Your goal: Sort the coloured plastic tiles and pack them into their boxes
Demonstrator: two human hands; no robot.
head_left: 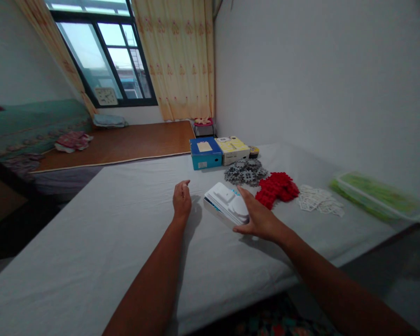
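In the head view, my right hand [261, 217] grips the near right end of a white flat, box-like object [226, 199], thumb on the near side and fingers over the far side. Raised rounded and square shapes cover its top, and bits of blue show at its edges. It is tilted above the white sheet; I cannot make out its exact kind. To its left, my left hand [182, 199] is apart from it, fingers curled in, with nothing visible in them. Just beyond my right hand lies a pile of red interlocking pieces [276, 187].
Grey snowflake-like pieces [247, 171] and white openwork pieces [320, 200] lie near the red pile. Behind stand a blue box [206, 154], a yellow-and-white box [232, 149] and a small round container [254, 152]. A clear bin of green pieces [378, 195] sits at right, near the wall.
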